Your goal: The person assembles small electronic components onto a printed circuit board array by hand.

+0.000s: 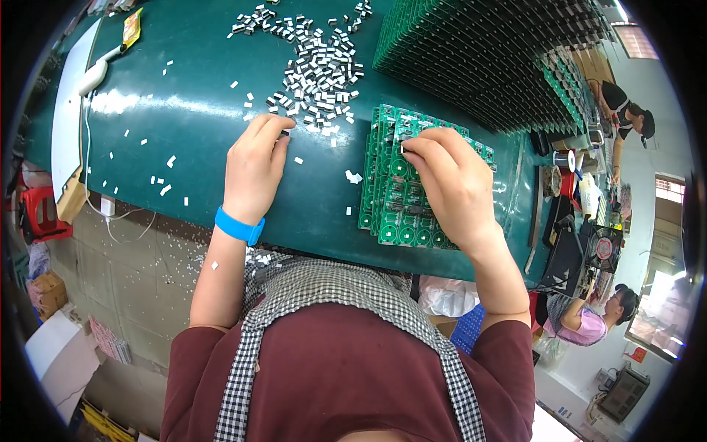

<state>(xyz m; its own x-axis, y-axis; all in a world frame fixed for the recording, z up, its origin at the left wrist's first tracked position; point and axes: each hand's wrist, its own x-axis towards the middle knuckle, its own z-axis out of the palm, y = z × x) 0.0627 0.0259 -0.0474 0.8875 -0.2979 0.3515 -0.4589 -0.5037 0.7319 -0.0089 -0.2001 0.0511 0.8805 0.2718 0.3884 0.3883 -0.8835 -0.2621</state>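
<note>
My right hand is over a stack of green circuit boards, its thumb and fingers pinched on a small white-faced block at the upper left part of the top board. My left hand, with a blue band on its wrist, is closed at the near end of a loose pile of small black-and-white blocks. Between its thumb and forefinger shows a small black block, mostly hidden by the fingertips.
Tall stacked rows of circuit boards fill the table's far right. White paper scraps are scattered over the green tabletop. At the left edge lies a white board with a cable. Two other people are at the right, near a fan.
</note>
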